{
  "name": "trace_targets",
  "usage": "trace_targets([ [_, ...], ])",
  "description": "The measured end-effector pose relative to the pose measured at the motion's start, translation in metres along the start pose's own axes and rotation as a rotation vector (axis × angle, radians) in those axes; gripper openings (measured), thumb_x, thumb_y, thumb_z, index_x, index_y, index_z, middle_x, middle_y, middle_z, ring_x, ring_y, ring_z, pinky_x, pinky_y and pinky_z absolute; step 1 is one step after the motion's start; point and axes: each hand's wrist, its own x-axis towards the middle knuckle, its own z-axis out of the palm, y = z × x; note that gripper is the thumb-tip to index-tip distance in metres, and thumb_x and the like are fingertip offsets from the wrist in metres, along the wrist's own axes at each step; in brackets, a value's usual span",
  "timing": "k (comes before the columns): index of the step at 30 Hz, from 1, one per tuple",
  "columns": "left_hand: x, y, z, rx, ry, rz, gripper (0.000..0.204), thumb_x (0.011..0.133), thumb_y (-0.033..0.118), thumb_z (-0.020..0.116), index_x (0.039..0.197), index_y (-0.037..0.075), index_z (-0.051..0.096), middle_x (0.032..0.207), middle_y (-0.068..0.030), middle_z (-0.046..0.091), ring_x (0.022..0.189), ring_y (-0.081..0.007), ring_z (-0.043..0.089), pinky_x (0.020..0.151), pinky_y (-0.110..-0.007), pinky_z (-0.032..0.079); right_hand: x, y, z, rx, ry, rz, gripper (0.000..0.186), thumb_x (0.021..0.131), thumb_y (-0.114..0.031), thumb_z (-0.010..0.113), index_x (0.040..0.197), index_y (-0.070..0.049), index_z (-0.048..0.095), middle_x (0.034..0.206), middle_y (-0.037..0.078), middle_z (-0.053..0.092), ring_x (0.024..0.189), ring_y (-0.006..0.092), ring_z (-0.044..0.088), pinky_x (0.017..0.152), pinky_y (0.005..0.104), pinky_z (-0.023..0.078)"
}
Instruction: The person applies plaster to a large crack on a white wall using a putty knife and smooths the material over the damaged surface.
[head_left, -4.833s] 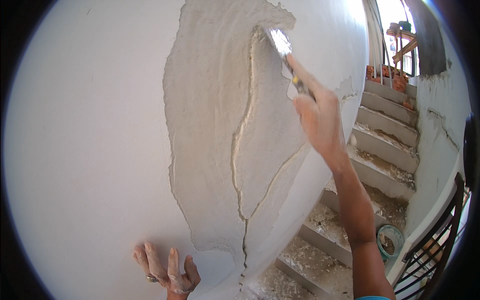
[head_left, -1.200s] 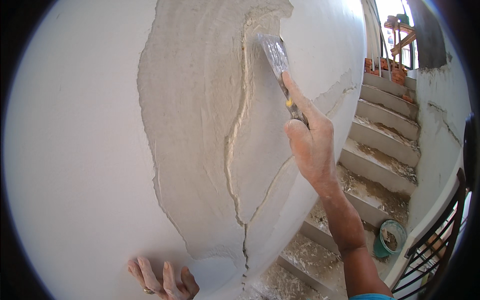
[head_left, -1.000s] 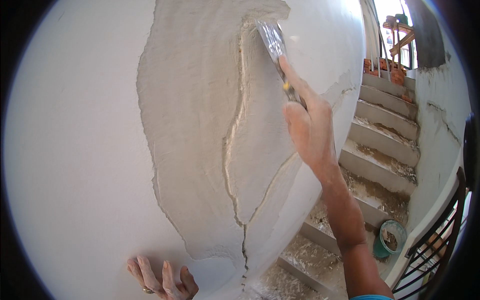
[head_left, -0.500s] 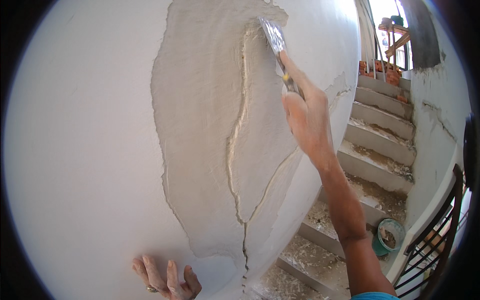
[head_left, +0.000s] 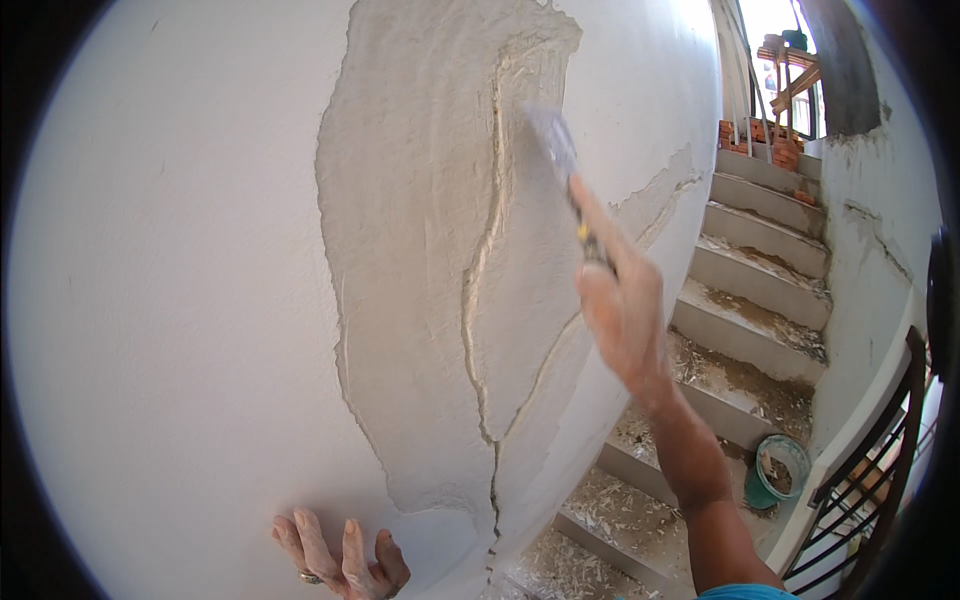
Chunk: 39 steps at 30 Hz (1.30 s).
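Cracked wall behind blurred scraper

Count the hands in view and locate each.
2. The ringed left hand rests against the smooth white wall at lower left; the right hand grips a flat metal-bladed scraper, right of the long jagged crack. No other hand shows.

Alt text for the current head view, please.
A person's right hand holds a blurred scraper at a cracked grey patch on a white wall. The left hand is at the wall, lower left. At right, debris-strewn stairs climb, with a green bucket near a railing.
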Motion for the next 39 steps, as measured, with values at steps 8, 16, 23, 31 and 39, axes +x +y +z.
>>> trace_targets([
  [8, 0.014, 0.001, -0.006, -0.091, 0.040, 0.034, 0.038, 0.098, 0.024, 0.066, 0.129, 0.002, 0.061, 0.147, -0.0325, 0.044, 0.142, -0.0553, 0.036, 0.115, -0.069, 0.030, -0.036, 0.011, 0.001, -0.005, -0.053, -0.011, 0.068, 0.084, 0.008, 0.043, 0.151, 0.005, 0.044, 0.149, 0.026, 0.054, 0.135, 0.0257, 0.056, 0.110, 0.0311, 0.042],
  [16, 0.015, 0.002, -0.004, -0.078, 0.057, 0.034, 0.038, 0.098, 0.024, 0.065, 0.130, 0.003, 0.061, 0.147, -0.0338, 0.044, 0.143, -0.0545, 0.035, 0.117, -0.068, 0.029, -0.013, 0.007, -0.003, -0.041, -0.084, 0.067, 0.068, 0.083, 0.007, 0.045, 0.152, 0.003, 0.045, 0.148, 0.023, 0.057, 0.123, 0.0184, 0.061, 0.101, 0.0283, 0.046],
  [23, 0.013, 0.002, -0.003, -0.067, 0.046, 0.040, 0.040, 0.099, 0.025, 0.065, 0.131, 0.002, 0.061, 0.147, -0.0353, 0.044, 0.143, -0.0540, 0.035, 0.118, -0.066, 0.028, -0.010, 0.029, -0.002, -0.111, -0.033, -0.130, 0.070, 0.083, 0.006, 0.047, 0.153, -0.003, 0.047, 0.148, 0.021, 0.057, 0.082, 0.0067, 0.059, 0.075, 0.0239, 0.051],
  [31, 0.017, 0.004, -0.004, -0.074, 0.062, 0.022, 0.041, 0.098, 0.026, 0.067, 0.131, 0.002, 0.061, 0.148, -0.0344, 0.045, 0.145, -0.0528, 0.033, 0.119, -0.064, 0.028, -0.003, 0.036, 0.000, -0.111, 0.010, -0.167, 0.072, 0.082, 0.005, 0.047, 0.153, -0.005, 0.048, 0.124, 0.014, 0.072, 0.067, 0.0059, 0.047, 0.064, 0.0242, 0.047],
  [39, 0.015, 0.003, -0.003, -0.048, 0.051, 0.021, 0.039, 0.100, 0.023, 0.062, 0.132, 0.002, 0.058, 0.148, -0.0358, 0.044, 0.143, -0.0545, 0.034, 0.118, -0.066, 0.029, -0.005, 0.017, 0.001, -0.046, 0.002, -0.005, 0.071, 0.083, 0.006, 0.045, 0.153, -0.005, 0.048, 0.119, 0.013, 0.073, 0.069, 0.0056, 0.049, 0.065, 0.0237, 0.047],
])
